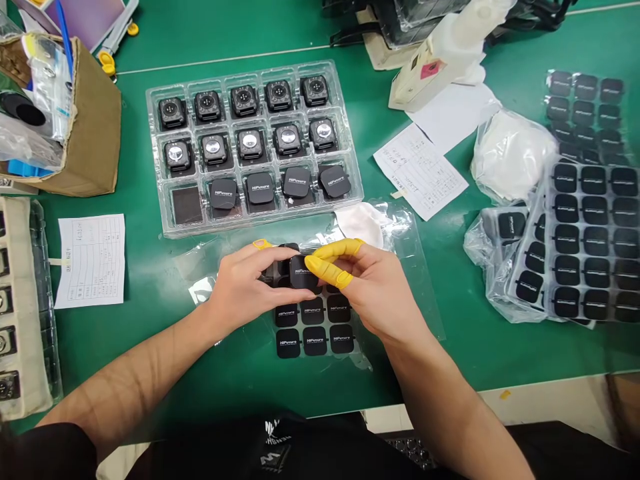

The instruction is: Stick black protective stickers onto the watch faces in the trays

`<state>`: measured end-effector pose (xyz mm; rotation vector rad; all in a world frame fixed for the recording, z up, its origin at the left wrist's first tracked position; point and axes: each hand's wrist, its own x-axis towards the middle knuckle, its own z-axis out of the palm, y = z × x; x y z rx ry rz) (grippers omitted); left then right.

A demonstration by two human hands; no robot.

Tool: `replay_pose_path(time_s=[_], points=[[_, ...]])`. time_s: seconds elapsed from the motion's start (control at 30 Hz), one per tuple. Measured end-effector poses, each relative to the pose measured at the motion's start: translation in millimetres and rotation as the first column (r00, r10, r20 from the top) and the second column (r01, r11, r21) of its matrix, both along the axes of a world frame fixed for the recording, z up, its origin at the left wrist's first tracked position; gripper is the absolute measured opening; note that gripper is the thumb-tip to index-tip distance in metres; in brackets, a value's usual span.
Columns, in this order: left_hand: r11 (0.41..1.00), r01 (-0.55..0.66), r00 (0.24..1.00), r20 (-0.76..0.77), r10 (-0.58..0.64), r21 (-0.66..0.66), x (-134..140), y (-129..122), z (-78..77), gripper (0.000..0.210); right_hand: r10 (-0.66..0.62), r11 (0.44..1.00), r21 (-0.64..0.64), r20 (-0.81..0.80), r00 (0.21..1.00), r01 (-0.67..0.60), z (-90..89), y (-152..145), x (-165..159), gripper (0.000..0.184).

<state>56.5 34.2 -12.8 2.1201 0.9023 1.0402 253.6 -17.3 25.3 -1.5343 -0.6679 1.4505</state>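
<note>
Between my hands is a smartwatch case [303, 273] with a black HiFuture film on its face. My left hand [250, 283] grips it from the side, thumb below and fingers above. At its upper right edge, my right hand [367, 283] pinches with thumb and forefinger in yellow finger cots. Directly beneath lies a sheet of black HiFuture stickers [315, 341] on clear plastic. Beyond my hands stands a clear blister tray [255, 225] of watch cases in three rows. Its front row shows HiFuture faces, and the front-left pocket [187, 205] holds no watch.
More sticker sheets [596, 240] are stacked at the right near a bagged white roll [513, 155]. A white bottle [430, 63] and written papers [421, 171] lie behind. To the left are a cardboard box [95, 120], a paper slip [91, 261] and another watch tray [30, 313].
</note>
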Motion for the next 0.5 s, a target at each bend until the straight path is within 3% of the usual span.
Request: replay_pose_path(time_s=[0.5], points=[[1.000,0.015,1.000,0.014,-0.015,0.011,0.4,0.8,2.8,0.055,-0.004,1.000,-0.001,-0.032,0.999,0.004,5.4,3.6,1.7,0.027]])
